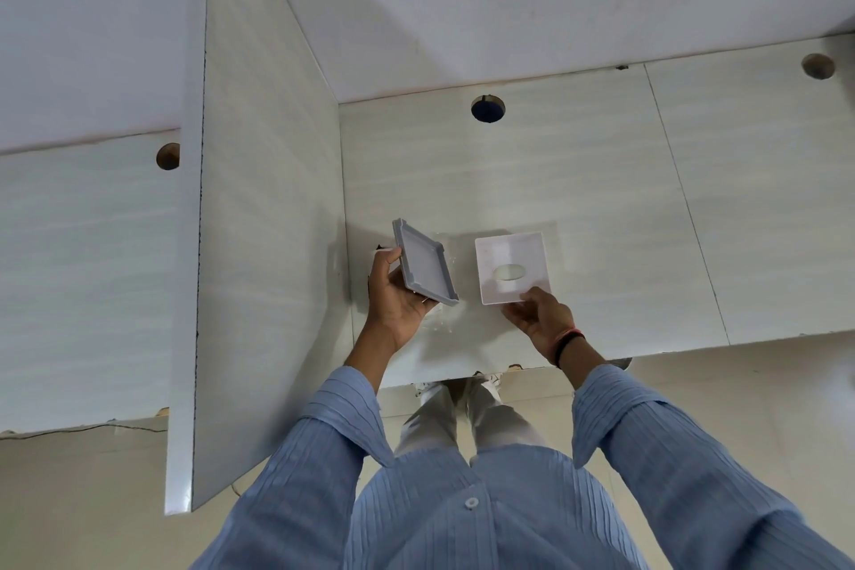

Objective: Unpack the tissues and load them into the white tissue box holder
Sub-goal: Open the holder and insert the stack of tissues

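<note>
Near the tabletop's point(601, 181) front edge, the left hand point(399, 297) grips a grey square tray-like base point(424, 263), tilted up. The right hand point(539, 315) pinches the near edge of the white tissue box holder's cover point(512, 268), oval slot facing up. A partition panel point(268, 218) stands at the left edge.

You've got a smooth, matt grey plastic tray point(425, 264) and a glossy white plastic holder lid point(511, 266). Desk point(601, 199) is pale laminate with faint streaky grain, slight sheen. Sleeves point(647, 430) are ribbed blue cloth.
</note>
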{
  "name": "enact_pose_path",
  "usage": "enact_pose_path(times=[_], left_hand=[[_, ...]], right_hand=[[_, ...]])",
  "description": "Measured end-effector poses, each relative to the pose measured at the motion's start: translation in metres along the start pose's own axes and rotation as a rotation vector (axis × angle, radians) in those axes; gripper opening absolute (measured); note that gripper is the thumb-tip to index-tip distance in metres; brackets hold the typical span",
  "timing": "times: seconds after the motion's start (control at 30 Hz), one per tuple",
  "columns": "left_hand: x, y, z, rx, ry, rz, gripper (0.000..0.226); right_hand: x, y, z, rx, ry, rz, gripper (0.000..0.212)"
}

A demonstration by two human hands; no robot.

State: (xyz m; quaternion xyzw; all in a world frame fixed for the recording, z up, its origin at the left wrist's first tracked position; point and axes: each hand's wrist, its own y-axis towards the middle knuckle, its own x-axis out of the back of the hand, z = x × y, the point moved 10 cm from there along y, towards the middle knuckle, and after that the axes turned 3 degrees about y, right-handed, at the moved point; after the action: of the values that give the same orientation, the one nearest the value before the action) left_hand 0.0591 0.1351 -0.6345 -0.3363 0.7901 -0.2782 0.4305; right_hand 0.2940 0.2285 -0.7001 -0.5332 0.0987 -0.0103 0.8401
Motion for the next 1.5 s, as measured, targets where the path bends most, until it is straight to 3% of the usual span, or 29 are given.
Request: enact_pose_path(times=[0.27,0.37,0.43,0.5,0.63,0.73,0.83,1.0,1.1,1.17,1.3,1.5], left_hand=[[-0.004,-0.006,0.001,0.018,0.03,0.0,0.066],[-0.005,-0.005,-0.001,0.022,0.04,0.008,0.062],[-0.005,-0.004,0.0,0.038,0.038,0.021,0.066],[-0.008,-0.003,0.0,0.056,0.027,0.042,0.069],[-0.014,-0.002,-0.004,0.053,0.034,0.044,0.045],[-0.017,0.003,-0.012,-0.013,0.084,-0.014,0.031],[-0.001,0.009,-0.022,-0.071,0.167,-0.168,0.022],[0.045,0.013,-0.031,-0.113,0.24,-0.466,0.018],[0.054,0.012,-0.03,-0.122,0.295,-0.512,0.014],[0.056,0.01,-0.028,-0.139,0.341,-0.52,0.016],[0.055,0.005,-0.03,-0.175,0.434,-0.52,0.019],[0.058,0.002,-0.038,-0.197,0.466,-0.539,0.019]], right_hand=[[0.008,-0.001,0.002,-0.013,-0.098,-0.094,0.037],[0.019,-0.01,0.008,0.016,-0.224,-0.253,0.047],[0.014,-0.017,0.016,0.096,-0.364,-0.276,0.052],[-0.008,-0.02,0.017,0.155,-0.486,-0.162,0.052],[-0.076,-0.036,0.0,0.074,-0.527,0.308,0.047],[-0.102,-0.04,0.005,0.146,-0.469,0.421,0.026],[-0.106,-0.034,0.028,0.257,-0.405,0.352,0.006],[-0.115,-0.005,0.071,0.327,-0.445,0.166,0.019],[-0.126,0.018,0.094,0.322,-0.477,0.095,0.019],[-0.134,0.032,0.103,0.294,-0.525,0.088,0.005],[-0.142,0.047,0.112,0.278,-0.654,0.055,0.034],[-0.131,0.053,0.112,0.277,-0.691,-0.012,0.039]])
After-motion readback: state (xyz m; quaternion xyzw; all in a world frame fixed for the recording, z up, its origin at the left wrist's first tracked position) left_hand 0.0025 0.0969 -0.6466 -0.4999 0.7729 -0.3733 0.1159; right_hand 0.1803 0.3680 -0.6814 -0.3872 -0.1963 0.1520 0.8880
